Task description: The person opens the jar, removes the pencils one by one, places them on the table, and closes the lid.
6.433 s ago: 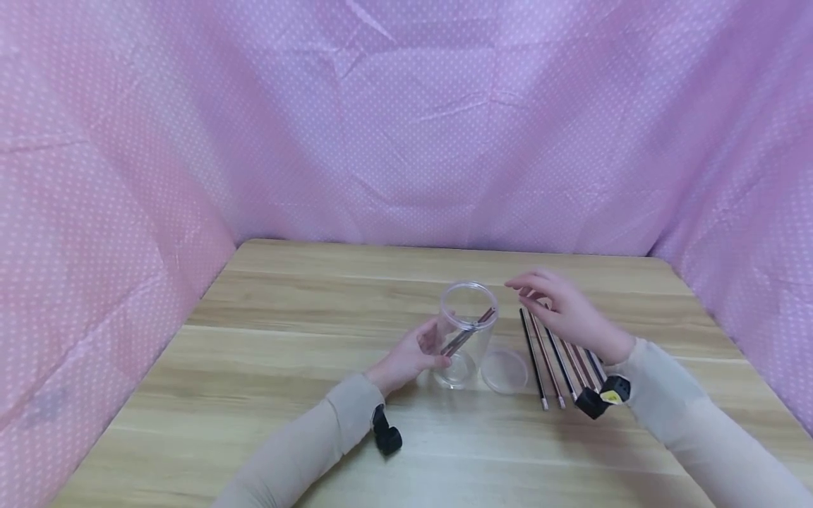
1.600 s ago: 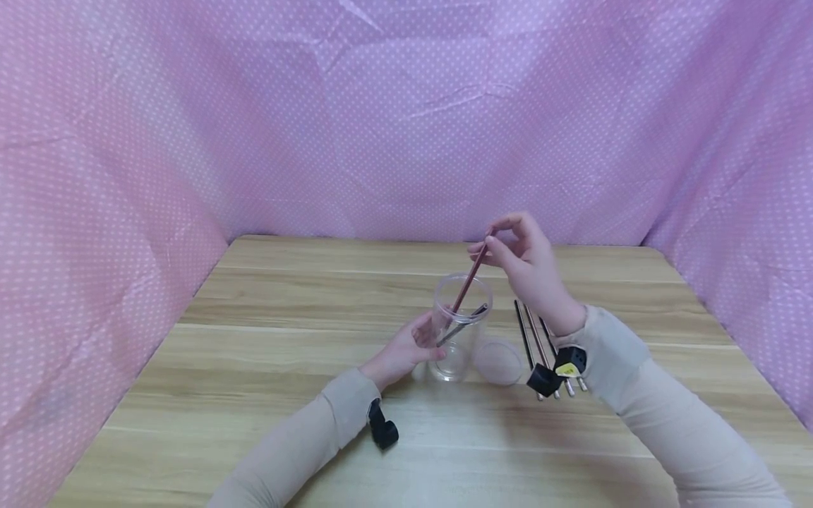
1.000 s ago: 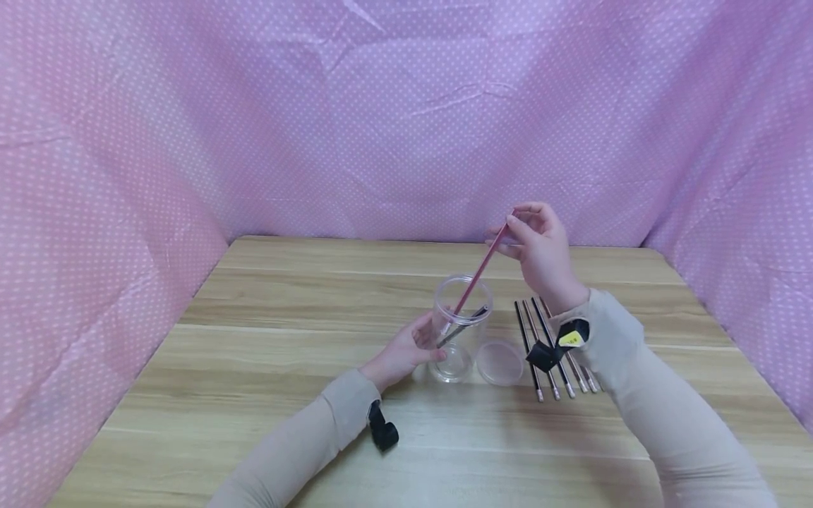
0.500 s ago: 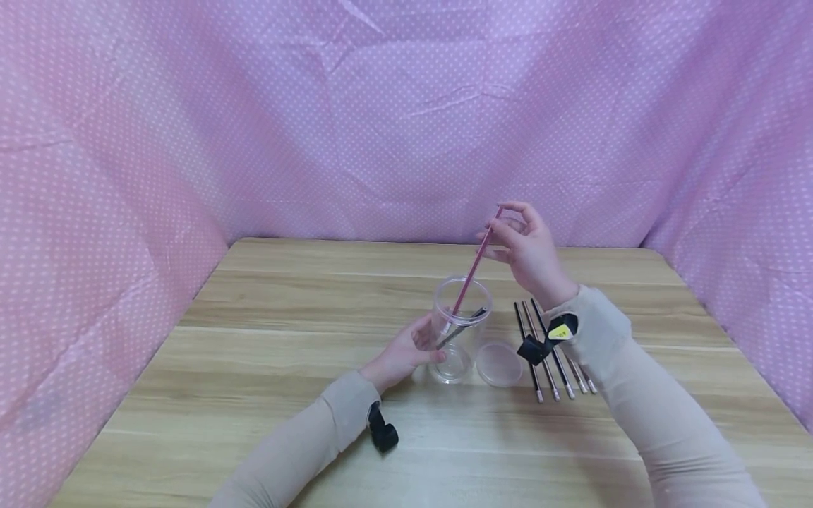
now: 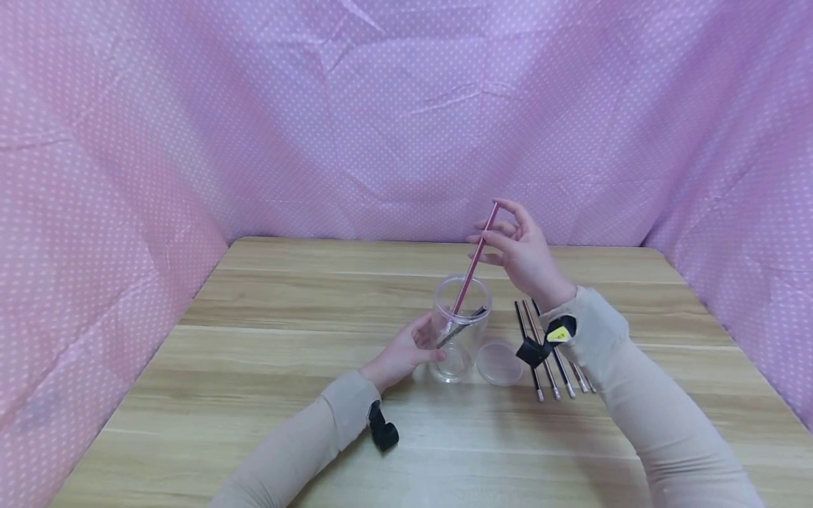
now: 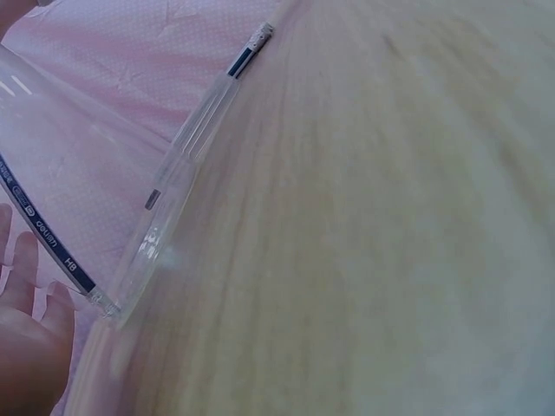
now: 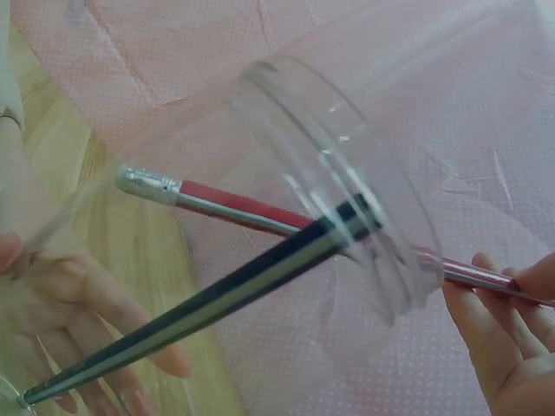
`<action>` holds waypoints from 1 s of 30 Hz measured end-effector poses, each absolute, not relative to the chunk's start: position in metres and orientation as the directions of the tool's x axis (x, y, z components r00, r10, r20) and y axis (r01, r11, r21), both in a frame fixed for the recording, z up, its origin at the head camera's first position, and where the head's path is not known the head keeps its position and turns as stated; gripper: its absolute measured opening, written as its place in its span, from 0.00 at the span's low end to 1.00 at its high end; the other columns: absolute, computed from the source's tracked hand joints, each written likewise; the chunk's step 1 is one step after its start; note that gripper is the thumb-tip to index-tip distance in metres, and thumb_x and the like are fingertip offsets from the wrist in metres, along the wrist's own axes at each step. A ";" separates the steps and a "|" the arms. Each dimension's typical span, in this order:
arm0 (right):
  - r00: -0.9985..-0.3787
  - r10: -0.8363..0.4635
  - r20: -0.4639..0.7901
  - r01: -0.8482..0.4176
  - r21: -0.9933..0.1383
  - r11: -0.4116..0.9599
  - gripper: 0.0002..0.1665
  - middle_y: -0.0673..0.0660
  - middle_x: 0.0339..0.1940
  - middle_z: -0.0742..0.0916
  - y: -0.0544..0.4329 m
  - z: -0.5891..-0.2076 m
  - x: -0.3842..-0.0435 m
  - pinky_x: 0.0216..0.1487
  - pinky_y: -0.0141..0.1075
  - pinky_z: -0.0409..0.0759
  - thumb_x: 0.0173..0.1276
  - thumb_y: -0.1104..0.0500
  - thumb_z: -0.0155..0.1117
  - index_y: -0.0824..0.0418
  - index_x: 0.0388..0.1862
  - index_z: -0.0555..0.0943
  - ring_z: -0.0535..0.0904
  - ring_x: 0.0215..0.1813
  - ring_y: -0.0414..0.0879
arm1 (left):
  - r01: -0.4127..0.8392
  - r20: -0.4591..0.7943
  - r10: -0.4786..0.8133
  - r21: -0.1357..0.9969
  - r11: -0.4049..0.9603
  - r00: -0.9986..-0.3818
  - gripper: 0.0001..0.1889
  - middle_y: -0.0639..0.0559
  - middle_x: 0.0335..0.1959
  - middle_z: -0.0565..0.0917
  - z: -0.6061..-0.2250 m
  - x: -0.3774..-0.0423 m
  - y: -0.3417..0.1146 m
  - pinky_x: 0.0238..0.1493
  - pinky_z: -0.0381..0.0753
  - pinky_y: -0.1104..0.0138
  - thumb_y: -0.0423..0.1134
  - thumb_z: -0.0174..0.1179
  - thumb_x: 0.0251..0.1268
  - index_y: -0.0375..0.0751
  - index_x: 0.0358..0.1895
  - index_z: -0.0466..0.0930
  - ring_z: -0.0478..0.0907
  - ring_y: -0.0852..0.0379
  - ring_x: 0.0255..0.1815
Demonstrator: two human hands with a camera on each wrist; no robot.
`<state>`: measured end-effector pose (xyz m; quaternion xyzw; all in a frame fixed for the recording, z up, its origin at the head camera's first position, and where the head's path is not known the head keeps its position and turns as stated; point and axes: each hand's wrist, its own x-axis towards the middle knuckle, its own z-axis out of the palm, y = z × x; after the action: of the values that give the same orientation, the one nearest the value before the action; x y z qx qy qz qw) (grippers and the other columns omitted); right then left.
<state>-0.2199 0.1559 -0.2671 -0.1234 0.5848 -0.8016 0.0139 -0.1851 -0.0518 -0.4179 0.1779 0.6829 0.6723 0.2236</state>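
Observation:
My left hand [image 5: 401, 355] holds a clear plastic jar [image 5: 475, 337] round its side, upright with a slight tilt. Inside leans a dark striped pencil [image 7: 204, 308]; the left wrist view shows the letters HB on this pencil [image 6: 43, 230]. Above the rim, my right hand [image 5: 528, 255] pinches a red pencil [image 5: 473, 271] near its upper end. That pencil slants down through the jar's mouth, and its eraser end [image 7: 149, 185] is inside the jar, close to the wall in the right wrist view.
A round translucent lid [image 5: 500, 364] lies flat just right of the jar. Beyond it several pencils [image 5: 547, 365] lie side by side, eraser ends toward me, partly hidden by my right wrist camera [image 5: 532, 351]. Pink dotted cloth [image 5: 406, 141] hangs round the wooden table [image 5: 305, 296].
My right hand came from the pencils on the table to above the jar with the red pencil. Over the last second it shifted left, and the pencil stands steeper. My left hand stayed put.

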 end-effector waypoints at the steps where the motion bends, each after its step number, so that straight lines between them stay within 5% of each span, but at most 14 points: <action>1: -0.971 -0.156 0.180 -0.123 -0.940 -0.319 0.30 0.49 0.37 0.85 0.156 -0.267 -0.220 0.37 0.35 0.87 0.67 0.78 0.45 0.51 0.62 0.62 0.85 0.37 0.41 | -0.061 -0.069 0.546 0.998 0.033 -0.835 0.40 0.41 0.74 0.58 -0.418 -0.186 -0.052 0.76 0.51 0.54 0.25 0.60 0.57 0.42 0.73 0.53 0.53 0.45 0.75; 7: -0.986 -0.060 0.153 -0.113 -0.896 -0.430 0.33 0.53 0.36 0.83 0.163 -0.259 -0.222 0.36 0.35 0.87 0.68 0.77 0.46 0.57 0.68 0.56 0.84 0.34 0.42 | -0.063 -0.067 0.570 0.998 0.026 -0.819 0.40 0.41 0.73 0.59 -0.420 -0.190 -0.055 0.76 0.52 0.54 0.25 0.60 0.57 0.43 0.73 0.54 0.55 0.43 0.74; 16: -0.999 -0.017 -0.039 0.041 -0.790 -0.611 0.43 0.55 0.42 0.77 0.182 -0.254 -0.223 0.44 0.34 0.85 0.67 0.74 0.50 0.53 0.75 0.48 0.80 0.39 0.43 | -0.048 -0.044 0.584 0.999 0.008 -0.810 0.40 0.43 0.73 0.61 -0.419 -0.197 -0.059 0.76 0.52 0.55 0.24 0.60 0.56 0.43 0.73 0.55 0.55 0.44 0.74; 22: -0.983 -0.124 -0.134 0.180 -0.814 -0.552 0.43 0.54 0.41 0.79 0.197 -0.263 -0.221 0.44 0.32 0.84 0.68 0.72 0.51 0.51 0.76 0.48 0.80 0.39 0.42 | -0.049 -0.042 0.595 0.999 0.004 -0.802 0.40 0.42 0.73 0.59 -0.416 -0.196 -0.060 0.76 0.51 0.54 0.24 0.60 0.57 0.42 0.73 0.53 0.54 0.43 0.74; 30: -0.952 -0.300 -0.067 0.167 -0.932 -0.321 0.23 0.53 0.41 0.81 0.217 -0.283 -0.216 0.44 0.34 0.84 0.70 0.72 0.48 0.51 0.57 0.65 0.81 0.39 0.41 | -0.040 -0.028 0.597 0.999 -0.007 -0.802 0.40 0.42 0.73 0.60 -0.415 -0.198 -0.061 0.76 0.51 0.55 0.23 0.59 0.57 0.40 0.73 0.54 0.54 0.45 0.74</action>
<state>-0.2160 0.2168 -0.2833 -0.0589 0.5646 -0.8106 0.1439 -0.1981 -0.0609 -0.4153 0.2095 0.6643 0.6779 0.2350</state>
